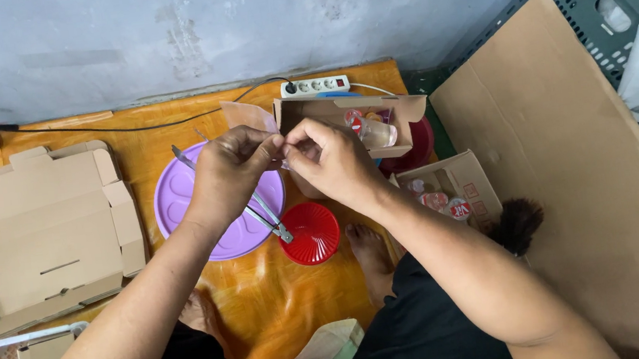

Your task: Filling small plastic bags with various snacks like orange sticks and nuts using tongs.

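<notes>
Basically both hands are pinching something small and thin between fingertips over the purple plate point(175, 195), left hand point(227, 170) and right hand point(331, 162) nearly closed on it, too hidden to identify, probably light, flimsy, best gripped by its edges.

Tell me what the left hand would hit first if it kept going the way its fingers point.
Probably the right hand: the left hand points right, fingertips nearly touching it. Beyond sits the open cardboard box; depth is unclear.
</notes>
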